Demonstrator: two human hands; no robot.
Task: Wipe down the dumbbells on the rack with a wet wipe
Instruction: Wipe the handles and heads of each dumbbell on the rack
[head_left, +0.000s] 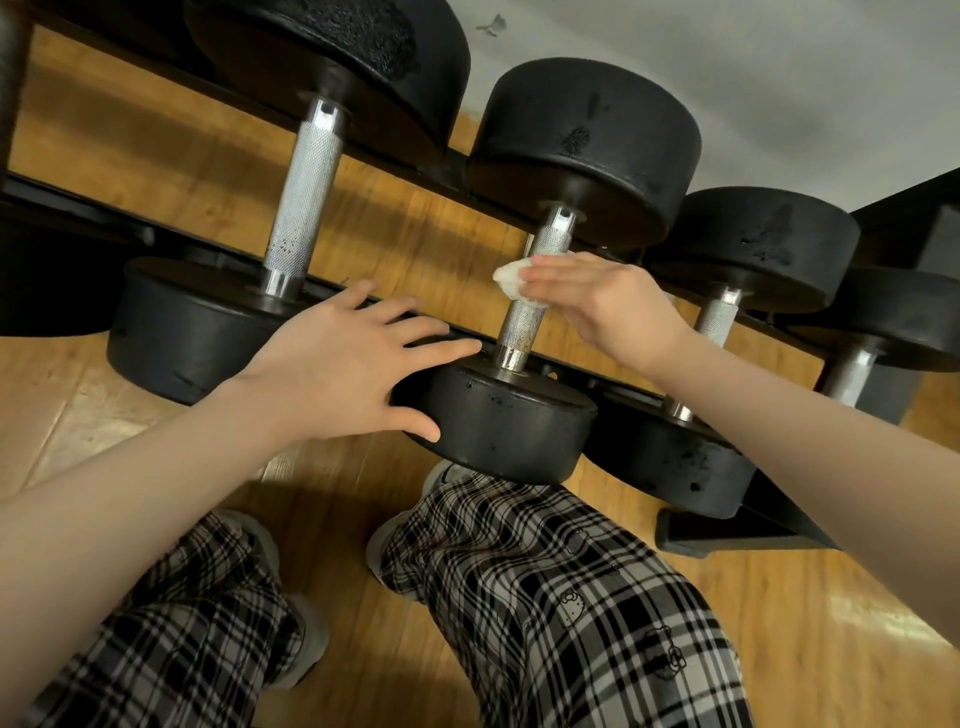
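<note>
Under the right hand (613, 306): wet wipe (511, 278) pinched against middle dumbbell (524, 312) handle on the rack (363, 156). Left hand (348, 364) flat, fingers spread, on near head.

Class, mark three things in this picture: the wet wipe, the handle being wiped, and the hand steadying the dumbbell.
wet wipe (508, 276): head view, bunched white end beside the fingertips.
handle (521, 322): head view, knurled metal below the wipe.
left hand (343, 364): head view, back of the hand.
</note>
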